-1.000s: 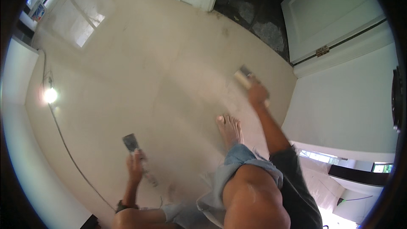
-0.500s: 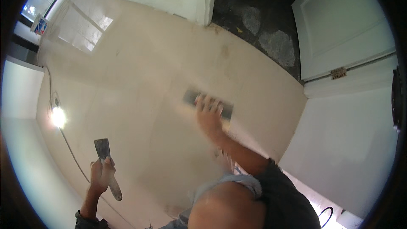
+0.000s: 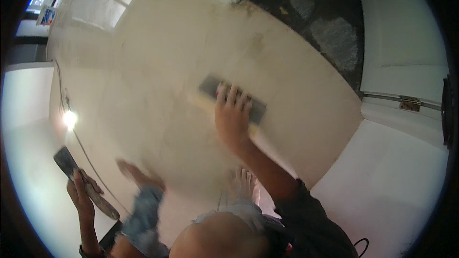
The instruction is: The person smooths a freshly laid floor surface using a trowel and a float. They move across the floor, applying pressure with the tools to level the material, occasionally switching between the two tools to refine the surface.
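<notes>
While the right hand (image 3: 232, 119) clasps a broad trowel (image 3: 257, 110), fingers folded over its back, well inside the floor (image 3: 167, 67) edge, the left hand (image 3: 82, 198) wraps a scraper (image 3: 66, 160) handle (image 3: 101, 201) toward the left edge; both look light, stiff, best gripped mid-handle.

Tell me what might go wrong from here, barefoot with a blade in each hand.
The wide trowel in your right hand is out ahead of your bare right foot; a slip backward could nick the toes.
The cable running from the lit bulb passes near your left foot, so it might snag a step.
</notes>
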Motion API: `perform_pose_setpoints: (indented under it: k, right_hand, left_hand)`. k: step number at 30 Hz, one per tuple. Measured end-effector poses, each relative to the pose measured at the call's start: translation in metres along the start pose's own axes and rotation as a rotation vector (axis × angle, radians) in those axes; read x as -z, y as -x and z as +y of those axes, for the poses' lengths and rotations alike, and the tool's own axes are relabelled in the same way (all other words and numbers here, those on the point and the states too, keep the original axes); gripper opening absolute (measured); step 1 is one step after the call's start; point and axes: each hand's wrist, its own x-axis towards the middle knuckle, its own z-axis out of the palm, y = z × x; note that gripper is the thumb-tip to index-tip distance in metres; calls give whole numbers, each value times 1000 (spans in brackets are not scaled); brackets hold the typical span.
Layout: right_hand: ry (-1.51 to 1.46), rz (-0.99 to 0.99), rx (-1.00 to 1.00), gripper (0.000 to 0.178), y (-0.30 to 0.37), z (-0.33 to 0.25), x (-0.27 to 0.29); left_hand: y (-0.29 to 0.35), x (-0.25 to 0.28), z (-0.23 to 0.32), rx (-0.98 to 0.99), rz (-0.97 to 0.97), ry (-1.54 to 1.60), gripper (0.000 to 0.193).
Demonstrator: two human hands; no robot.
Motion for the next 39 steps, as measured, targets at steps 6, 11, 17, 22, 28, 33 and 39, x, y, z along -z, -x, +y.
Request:
perform_pose_setpoints:
  k: [6, 11, 17, 22, 28, 33, 39]
  right_hand:
    - [-35, -165, -145, 47, -167, 23, -4]
    - [-130, -218, 90, 54, -124, 28, -6]
    - [20, -658, 565, 65, -64, 78, 75]
    - [25, -460, 279, 67, -37, 26, 58]
    - [-31, -241, -63, 61, 11, -72, 4]
    - [50, -91, -230, 52, -49, -51, -13]
    - [152, 6, -367, 51, -144, 24, -20]
  left_hand:
    - [-87, -51, 39, -276, 34, 29, 41]
    - [-177, -93, 44, -216, -153, 180, 45]
    - [-234, -198, 29, -73, -575, 280, 44]
    - [-270, -250, 22, -183, -879, 318, 46]
    - [-333, -287, 3, -210, -942, 423, 50]
    - [-359, -314, -3, -170, -783, 580, 45]
    - [-340, -336, -7, -167, -790, 704, 42]
